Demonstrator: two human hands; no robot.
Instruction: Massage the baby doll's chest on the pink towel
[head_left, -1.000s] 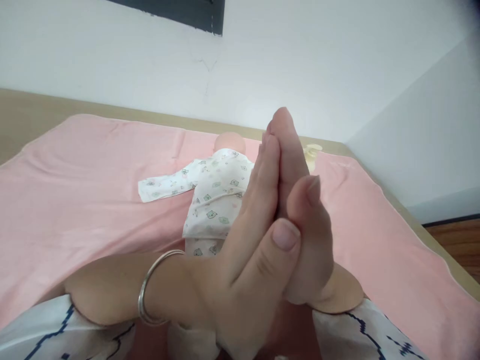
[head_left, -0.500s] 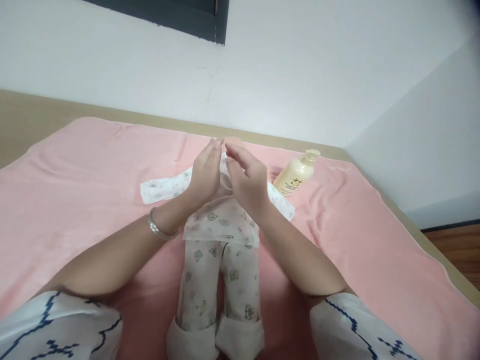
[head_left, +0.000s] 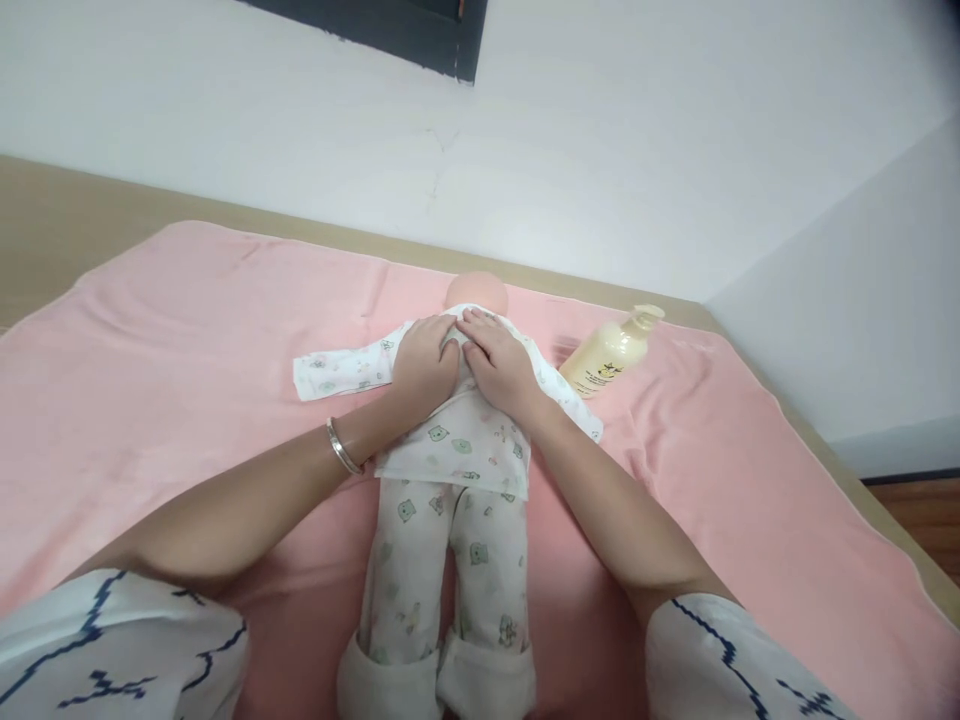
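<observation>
A baby doll [head_left: 478, 292] in a white printed top [head_left: 457, 445] and matching trousers [head_left: 409, 560] lies stretched out, its feet end toward me. Only the rounded, smooth part of its head shows beyond the collar. Flat on the left side of the doll's upper body rests my left hand [head_left: 427, 362], fingers extended. My right hand [head_left: 501, 365] lies on the right side in the same manner, its fingertips close to those of the left. Neither hand grips anything. The doll's sleeves spread out to both sides.
A cream pump bottle [head_left: 607, 352] lies tilted beside the doll's right-hand sleeve. Beneath everything spreads a pink blanket [head_left: 225, 400] over a wooden surface [head_left: 45, 220]. A white wall [head_left: 585, 150] with a dark frame [head_left: 420, 35] stands behind.
Both hands have turned from raised, with palms facing each other, to lying palm-down on the doll's upper body. More of the doll's head shows. The view has shifted slightly.
</observation>
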